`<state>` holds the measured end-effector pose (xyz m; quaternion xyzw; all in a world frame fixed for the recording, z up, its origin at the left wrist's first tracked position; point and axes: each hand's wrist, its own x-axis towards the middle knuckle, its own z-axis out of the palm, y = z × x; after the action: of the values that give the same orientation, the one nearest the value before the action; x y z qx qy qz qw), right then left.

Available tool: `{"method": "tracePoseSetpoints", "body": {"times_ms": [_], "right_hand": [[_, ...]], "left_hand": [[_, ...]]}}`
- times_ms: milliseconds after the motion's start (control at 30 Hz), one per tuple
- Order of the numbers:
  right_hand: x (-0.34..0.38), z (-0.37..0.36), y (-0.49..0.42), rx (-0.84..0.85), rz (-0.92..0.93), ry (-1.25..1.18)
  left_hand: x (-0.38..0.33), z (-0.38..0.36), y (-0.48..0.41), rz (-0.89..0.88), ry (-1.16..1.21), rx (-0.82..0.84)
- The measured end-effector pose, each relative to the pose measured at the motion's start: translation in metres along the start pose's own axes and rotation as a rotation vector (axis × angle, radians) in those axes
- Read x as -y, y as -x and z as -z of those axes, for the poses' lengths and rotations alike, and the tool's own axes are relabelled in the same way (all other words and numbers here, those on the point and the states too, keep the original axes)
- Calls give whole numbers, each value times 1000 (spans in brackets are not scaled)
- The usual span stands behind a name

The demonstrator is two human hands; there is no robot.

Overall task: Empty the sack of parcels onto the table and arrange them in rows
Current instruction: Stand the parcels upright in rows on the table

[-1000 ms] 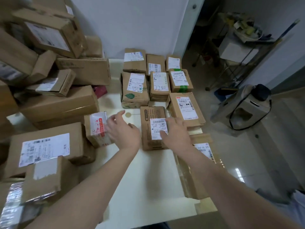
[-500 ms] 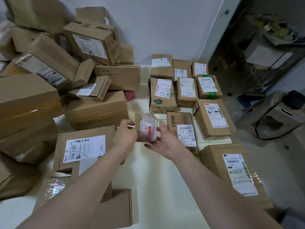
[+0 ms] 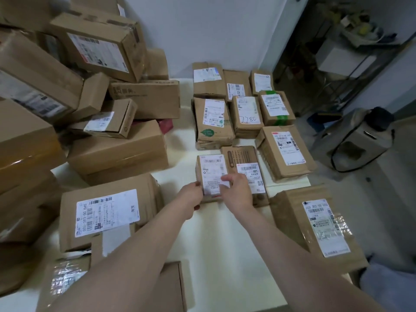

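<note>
A small brown parcel [image 3: 211, 170] with a white label lies flat on the white table [image 3: 216, 239], right beside a slim brown box [image 3: 244, 162]. My left hand [image 3: 191, 197] grips its near left corner and my right hand [image 3: 236, 190] grips its near right edge. Behind it, several labelled parcels [image 3: 247, 113] sit in neat rows toward the wall. A long parcel [image 3: 290, 152] lies right of the slim box, and another labelled parcel [image 3: 319, 226] lies at the near right.
A tall heap of brown boxes [image 3: 96, 55] fills the left side. A large labelled box [image 3: 105, 210] lies near my left arm. The table's right edge drops to the floor, where a grey machine [image 3: 355, 140] and a cluttered metal rack [image 3: 351, 48] stand.
The small parcel was lifted from beside the heap, turned over between both hands, and now lies label up beside the slim box. My view has shifted left.
</note>
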<state>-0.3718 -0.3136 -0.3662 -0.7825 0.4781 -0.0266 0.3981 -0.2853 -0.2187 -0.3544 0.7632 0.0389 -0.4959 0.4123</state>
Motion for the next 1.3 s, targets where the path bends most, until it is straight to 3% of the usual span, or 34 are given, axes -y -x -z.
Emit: {"method": "tracePoseSetpoints", "body": {"times_ms": [133, 233, 600, 667, 767, 867, 967, 1133, 1233, 1300], "right_hand": [[16, 2, -11, -127, -86, 168], [54, 8, -27, -234, -44, 97], [194, 7, -129, 12, 144, -186], [220, 6, -154, 34, 183, -197], [254, 0, -182, 132, 193, -231], [272, -7, -197, 209, 168, -233], [276, -18, -204, 270, 131, -210], [270, -35, -202, 344, 162, -133], [264, -28, -208, 409, 107, -126], [261, -23, -216, 437, 91, -119]], "left_hand": [[-34, 21, -1, -192, -305, -164], [-76, 54, 1, -466, -426, -362], [-232, 156, -28, -1249, -952, -954], [-260, 171, -33, -1122, -1217, -892], [-286, 193, -34, -723, -1638, -815], [-290, 213, -30, -554, -1762, -881], [-289, 225, -34, -469, -1721, -888], [-288, 223, -50, -245, -1559, -688], [-284, 222, -69, -103, -1171, -624], [-281, 221, -78, -90, -908, -689]]}}
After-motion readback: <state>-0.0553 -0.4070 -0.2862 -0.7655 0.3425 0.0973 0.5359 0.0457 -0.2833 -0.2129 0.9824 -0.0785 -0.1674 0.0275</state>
